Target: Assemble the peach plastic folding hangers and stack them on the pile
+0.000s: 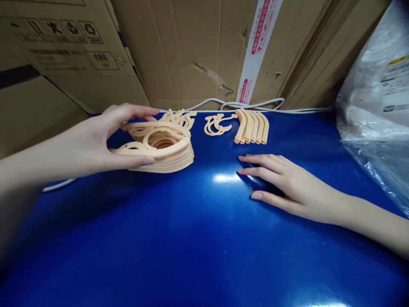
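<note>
My left hand (96, 143) grips a stack of peach plastic hanger pieces (166, 147) that rests on the glossy blue table (191, 238). Its thumb presses the stack's near side and its fingers curl over the top. My right hand (284, 183) lies flat on the table to the right, fingers stretched out and holding nothing. Beyond it, a row of curved peach bars (252, 126) lies side by side. A few small peach hooks (217, 125) lie left of those bars.
Cardboard boxes (198, 51) stand close behind the table's far edge. A white cable (255, 104) runs along that edge. A clear plastic bag (377, 102) with white contents sits at the right side.
</note>
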Demonstrator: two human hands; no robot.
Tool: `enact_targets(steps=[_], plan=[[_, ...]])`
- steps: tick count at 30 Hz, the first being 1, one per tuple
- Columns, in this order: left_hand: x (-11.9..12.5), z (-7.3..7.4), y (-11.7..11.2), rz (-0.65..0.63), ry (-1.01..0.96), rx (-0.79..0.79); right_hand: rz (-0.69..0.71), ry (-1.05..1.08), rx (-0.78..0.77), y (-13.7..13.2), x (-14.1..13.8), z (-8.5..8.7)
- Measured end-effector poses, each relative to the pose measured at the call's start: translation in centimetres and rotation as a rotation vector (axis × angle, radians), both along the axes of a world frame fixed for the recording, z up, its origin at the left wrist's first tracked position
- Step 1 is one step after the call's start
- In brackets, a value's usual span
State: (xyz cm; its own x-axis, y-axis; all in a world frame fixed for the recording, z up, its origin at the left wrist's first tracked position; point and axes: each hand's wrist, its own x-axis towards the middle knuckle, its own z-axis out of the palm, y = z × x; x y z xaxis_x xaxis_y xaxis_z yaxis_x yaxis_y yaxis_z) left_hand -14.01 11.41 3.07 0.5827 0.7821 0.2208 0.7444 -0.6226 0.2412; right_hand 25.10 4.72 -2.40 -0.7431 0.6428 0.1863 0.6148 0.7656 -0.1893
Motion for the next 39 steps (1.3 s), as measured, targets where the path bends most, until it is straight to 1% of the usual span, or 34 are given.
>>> enact_targets(steps=[4,9,11,17,27,34,39], plan=[[-0.24,-0.47,0.45,0.038,0.004,-0.030,0.000,0.004,0.008,0.38,0.04,-0.05],[-0.15,-0.70,0.59,0.145,-0.037,-0.112,0.000,-0.005,0.010,0.69,0.20,-0.24],[-0.14,-0.83,0.64,0.163,-0.049,-0.127,0.003,-0.007,0.005,0.72,0.27,-0.29],[-0.02,-1.08,0.46,0.174,-0.068,-0.141,0.005,-0.002,0.006,0.70,0.44,-0.35],[0.36,-0.91,0.39,0.168,-0.074,-0.152,0.004,0.005,0.010,0.54,0.55,-0.25],[0.36,-0.97,0.34,0.188,-0.019,-0.147,0.007,0.006,0.017,0.54,0.49,-0.26],[0.15,-0.87,0.49,0.160,-0.008,-0.159,0.007,0.007,0.012,0.50,0.52,-0.35]])
